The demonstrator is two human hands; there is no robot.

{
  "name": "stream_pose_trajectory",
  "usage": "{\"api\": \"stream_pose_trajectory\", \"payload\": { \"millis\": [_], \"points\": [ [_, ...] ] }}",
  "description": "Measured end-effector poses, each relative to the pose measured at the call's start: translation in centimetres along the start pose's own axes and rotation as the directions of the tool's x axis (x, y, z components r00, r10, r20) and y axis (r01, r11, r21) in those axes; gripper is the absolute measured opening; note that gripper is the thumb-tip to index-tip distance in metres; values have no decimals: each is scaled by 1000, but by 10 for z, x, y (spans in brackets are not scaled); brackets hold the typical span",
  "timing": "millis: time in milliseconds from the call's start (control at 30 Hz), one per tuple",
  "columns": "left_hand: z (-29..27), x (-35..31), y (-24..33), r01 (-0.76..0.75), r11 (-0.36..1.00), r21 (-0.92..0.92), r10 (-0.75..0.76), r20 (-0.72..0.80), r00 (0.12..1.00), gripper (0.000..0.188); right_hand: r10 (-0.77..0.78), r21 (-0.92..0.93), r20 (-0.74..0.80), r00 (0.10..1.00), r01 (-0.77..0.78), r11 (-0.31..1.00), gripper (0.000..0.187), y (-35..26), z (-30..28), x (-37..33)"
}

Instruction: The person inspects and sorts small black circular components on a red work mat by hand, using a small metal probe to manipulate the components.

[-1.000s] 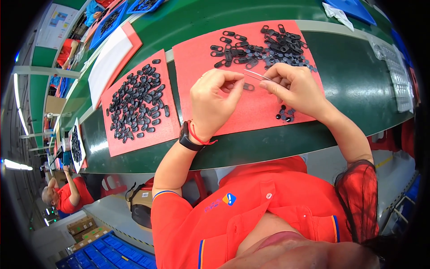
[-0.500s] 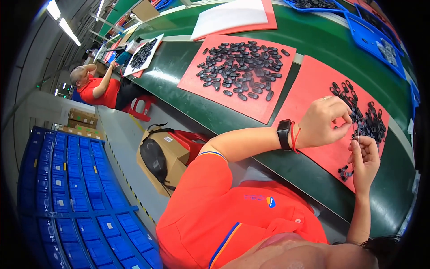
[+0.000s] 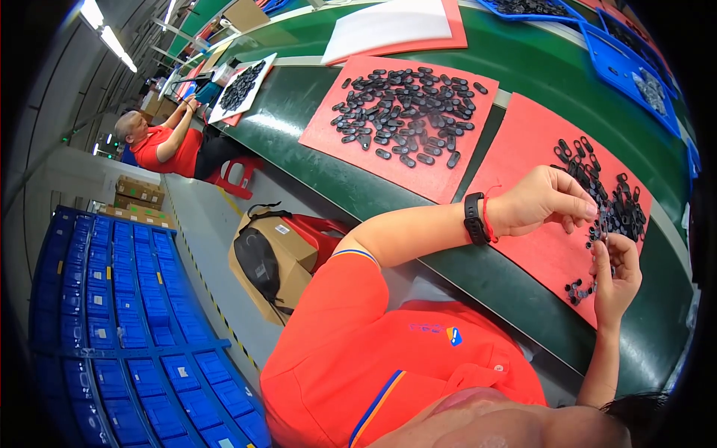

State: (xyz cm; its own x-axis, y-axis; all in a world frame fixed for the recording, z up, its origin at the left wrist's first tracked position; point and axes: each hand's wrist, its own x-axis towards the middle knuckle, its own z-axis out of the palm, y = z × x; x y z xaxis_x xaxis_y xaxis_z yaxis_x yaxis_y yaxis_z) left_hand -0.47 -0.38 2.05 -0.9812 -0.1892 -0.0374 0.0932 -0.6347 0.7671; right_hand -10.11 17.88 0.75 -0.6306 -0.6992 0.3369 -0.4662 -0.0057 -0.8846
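My left hand (image 3: pixel 549 200), with a black watch and a red cord at its wrist, is closed in a pinch above the right-hand pink mat (image 3: pixel 515 149). Just nearer to me, my right hand (image 3: pixel 617 272) has thumb and fingers pinched together. A small dark piece shows between the two sets of fingertips, too small to make out. Beyond the hands lie many loose black oval parts (image 3: pixel 629 213), some ring-shaped with an opening. A few small black pieces (image 3: pixel 576 291) rest on the mat beside my right hand.
Another pink mat (image 3: pixel 321 134) to the left carries many black oval parts (image 3: pixel 403 112). White and pink sheets (image 3: pixel 388 31) lie behind it. Blue trays (image 3: pixel 620 71) stand at the far right. A co-worker (image 3: pixel 160 145) sits farther left; blue bins (image 3: pixel 142 299) and a cardboard box (image 3: pixel 299 257) stand nearby.
My left hand has turned, its fingers now pointing right and a little lower toward my right hand. My right hand has shifted slightly downward. The co-worker's arms have come down.
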Motion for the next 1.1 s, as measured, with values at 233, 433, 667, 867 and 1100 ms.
{"api": "stream_pose_trajectory", "payload": {
  "millis": [233,433,667,867,1100],
  "points": [
    [-7,1,-2,180,969,-169,-165,98,981,10,-333,-268,71,940,339,902,16,-11,-7,5],
    [-8,1,1,274,947,-166,-235,221,946,12,-681,-521,153,716,644,560,20,-13,-12,13],
    [-12,3,0,291,941,-174,-261,178,949,16,233,213,314,920,-308,927,13,-15,-17,5],
    [-11,4,4,305,936,-177,-278,163,947,21,-724,-541,131,677,661,520,9,-17,2,16],
    [-12,4,0,337,925,-177,-284,268,921,24,355,440,589,726,-657,612,7,-20,-22,6]
  ]
}}
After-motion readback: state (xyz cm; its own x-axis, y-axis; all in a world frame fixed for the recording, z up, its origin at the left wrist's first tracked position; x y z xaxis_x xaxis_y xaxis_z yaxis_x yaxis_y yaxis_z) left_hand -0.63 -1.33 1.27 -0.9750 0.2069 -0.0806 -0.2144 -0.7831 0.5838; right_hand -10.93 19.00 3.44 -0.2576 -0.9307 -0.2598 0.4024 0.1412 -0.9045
